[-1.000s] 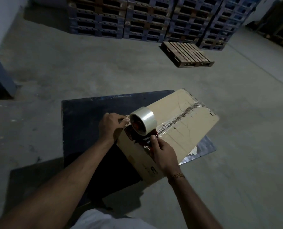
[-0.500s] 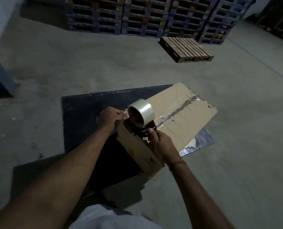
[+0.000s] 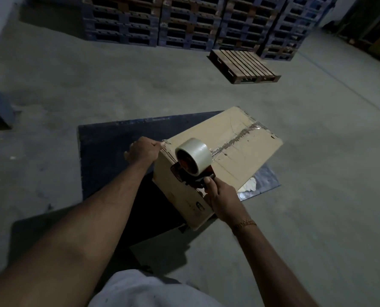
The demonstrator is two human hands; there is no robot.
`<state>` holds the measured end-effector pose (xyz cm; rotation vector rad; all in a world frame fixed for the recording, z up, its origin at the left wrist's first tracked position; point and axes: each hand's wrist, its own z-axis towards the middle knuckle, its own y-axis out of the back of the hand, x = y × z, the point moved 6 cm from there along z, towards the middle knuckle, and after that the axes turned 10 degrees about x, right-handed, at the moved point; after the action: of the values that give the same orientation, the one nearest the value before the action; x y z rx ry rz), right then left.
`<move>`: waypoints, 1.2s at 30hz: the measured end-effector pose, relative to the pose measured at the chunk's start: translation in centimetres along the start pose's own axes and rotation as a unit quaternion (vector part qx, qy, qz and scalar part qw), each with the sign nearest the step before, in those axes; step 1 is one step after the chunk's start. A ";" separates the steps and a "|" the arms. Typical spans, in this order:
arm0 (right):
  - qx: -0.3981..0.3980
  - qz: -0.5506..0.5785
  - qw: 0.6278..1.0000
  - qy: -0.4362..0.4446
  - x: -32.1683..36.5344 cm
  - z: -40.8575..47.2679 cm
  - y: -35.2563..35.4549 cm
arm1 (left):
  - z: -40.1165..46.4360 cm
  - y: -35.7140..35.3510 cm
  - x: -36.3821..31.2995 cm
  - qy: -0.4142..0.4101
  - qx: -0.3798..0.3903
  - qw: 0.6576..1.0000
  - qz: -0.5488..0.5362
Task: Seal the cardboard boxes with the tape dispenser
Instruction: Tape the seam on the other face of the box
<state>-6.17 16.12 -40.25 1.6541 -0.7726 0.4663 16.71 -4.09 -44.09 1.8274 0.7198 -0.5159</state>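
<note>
A person stands over a box (image 3: 224, 156) that lies on a dark mat (image 3: 109, 147) on the concrete floor (image 3: 96, 85). The box lies at an angle, its long top running from about 7 o'clock toward 1 o'clock. A strip of clear tape (image 3: 235, 140) runs down the middle seam of its top, shiny and wrinkled at the far end.

The right hand (image 3: 221, 196) grips the handle of the dispenser (image 3: 192, 173), fingers wrapped round it and thumb up on top. The dispenser sits at the near edge of the box top, right where the tape strip ends, with its clear roll (image 3: 194, 155) standing above the red frame.

The left hand (image 3: 143, 151) is at the box's near left corner, at about 9 o'clock from the dispenser. Its fingers curl over the corner edge and hold it.

A gold bracelet (image 3: 244, 223) circles the right wrist. At about 4 o'clock from the box, a crumpled pale scrap (image 3: 248, 187) lies on the mat. Farther off at 12 o'clock a single wooden pallet (image 3: 244, 66) lies on the floor, and behind it stand stacks of blue pallets (image 3: 184, 21).
</note>
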 end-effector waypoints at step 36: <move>-0.054 -0.031 0.997 -0.042 -6.0 -9.0 2.2 | -5.9 -4.2 -2.1 -0.125 -0.055 0.981 0.135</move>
<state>-10.97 26.02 -40.75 1.6001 -0.7918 0.3083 12.38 2.06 -43.51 1.6857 0.3172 -0.5025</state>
